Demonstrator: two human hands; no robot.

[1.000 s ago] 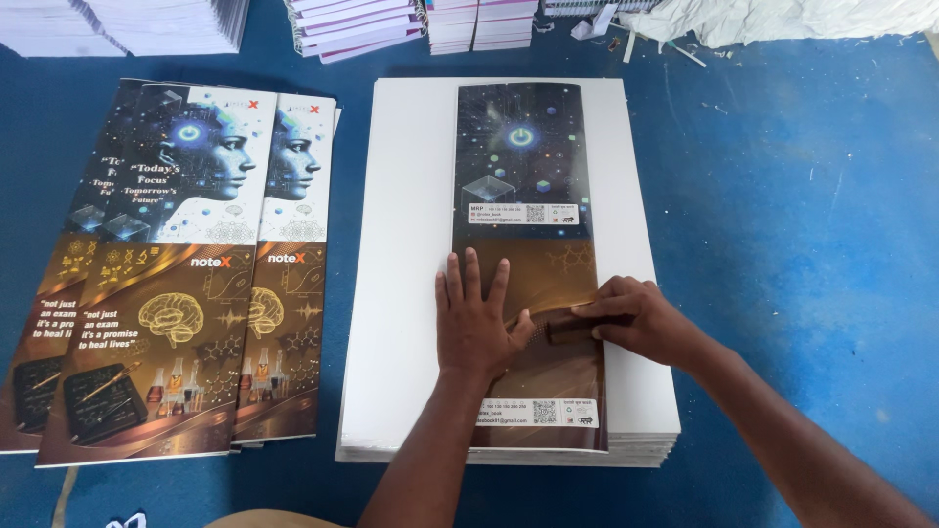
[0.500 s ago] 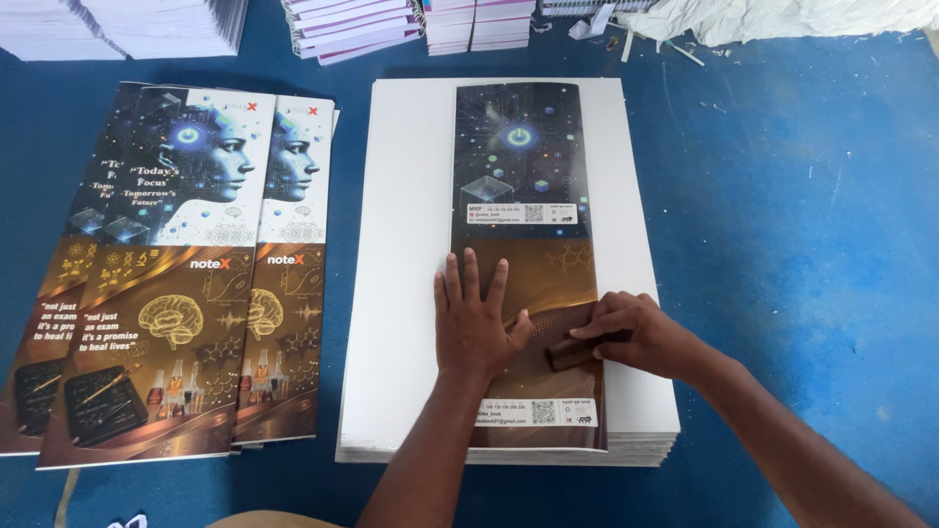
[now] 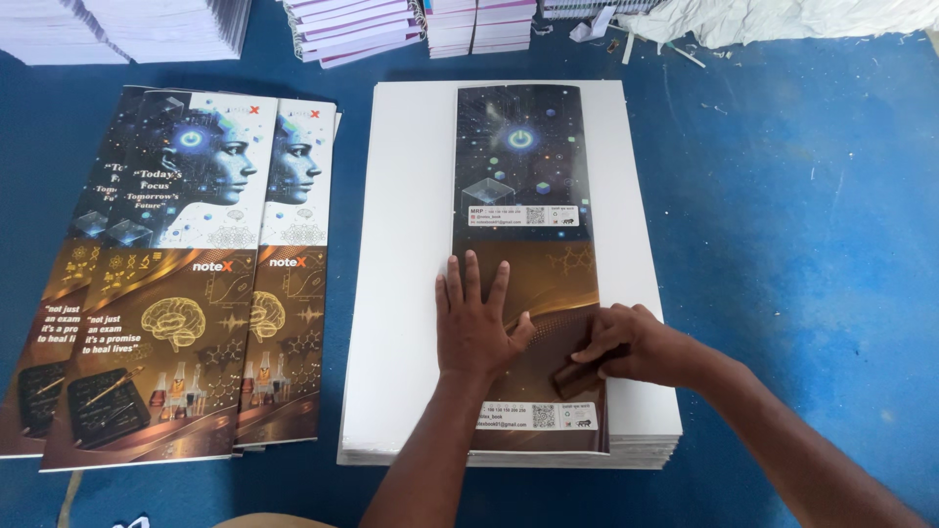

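Printed cover sheets (image 3: 166,284) fanned at left on blue counter (image 3: 802,215); white sheet stack (image 3: 406,244) centre, folded cover (image 3: 528,264) on it; left hand (image 3: 476,323) flat, fingers spread, pressing the cover; right hand (image 3: 631,344), grip closed on small brown block (image 3: 577,376) on the cover's right edge

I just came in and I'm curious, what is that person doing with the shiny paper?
A person's left hand lies flat on a folded printed cover on top of a white sheet stack. The right hand presses a small brown block onto the cover near its right edge. More printed covers lie fanned out on the left.
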